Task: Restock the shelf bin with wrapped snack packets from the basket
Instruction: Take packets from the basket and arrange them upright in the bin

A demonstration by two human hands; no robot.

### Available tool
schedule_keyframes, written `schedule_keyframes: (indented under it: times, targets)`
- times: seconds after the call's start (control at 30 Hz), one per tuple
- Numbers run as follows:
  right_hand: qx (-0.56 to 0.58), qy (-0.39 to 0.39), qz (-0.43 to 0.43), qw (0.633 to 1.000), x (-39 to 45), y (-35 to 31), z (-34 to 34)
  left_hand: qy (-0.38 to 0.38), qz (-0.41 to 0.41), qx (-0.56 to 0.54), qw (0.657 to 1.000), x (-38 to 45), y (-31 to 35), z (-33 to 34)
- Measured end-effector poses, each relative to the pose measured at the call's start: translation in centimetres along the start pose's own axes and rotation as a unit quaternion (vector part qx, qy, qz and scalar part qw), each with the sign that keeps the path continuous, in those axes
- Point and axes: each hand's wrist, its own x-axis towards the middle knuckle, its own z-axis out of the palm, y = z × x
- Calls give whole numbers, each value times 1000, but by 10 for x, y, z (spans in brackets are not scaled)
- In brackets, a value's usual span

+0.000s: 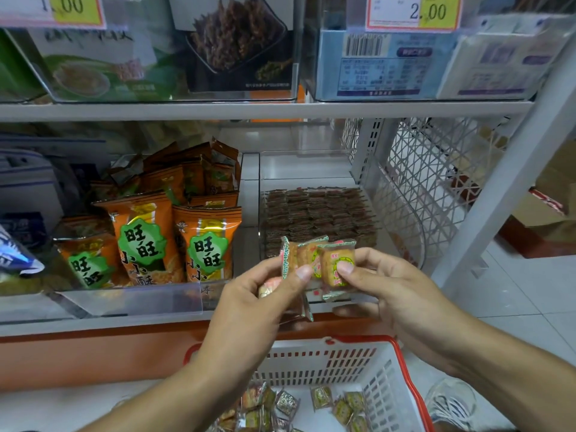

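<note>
Both hands are up in front of the clear shelf bin [314, 194], which holds neat rows of dark packets. The left hand [265, 294] pinches a fan of wrapped snack packets [308, 260]; the right hand [386, 282] pinches the outermost one. Below the bin, the white basket [386, 372] holds more loose packets. Left of the bin, orange snack bags [174, 232] fill the neighbouring bin.

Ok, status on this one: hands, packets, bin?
Left hand and right hand both pinching snack packets. Shelf bin part-filled, access clear. More in basket.
</note>
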Motion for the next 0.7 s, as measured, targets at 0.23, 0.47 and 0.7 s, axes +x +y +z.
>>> schedule_keyframes:
  times: [0.23,0.47,0.7]
  targets:
    - [-243,-2,-140,960,-4,-14,-12,-56,-57,24,997,6,12,-6]
    - [-362,-138,-129,913,-6,-19,-26,-154,-114,147,970,12,29,-19]
    - [-239,-91,-140,957,-3,-13,-25,-110,-95,61,988,11,26,-15]
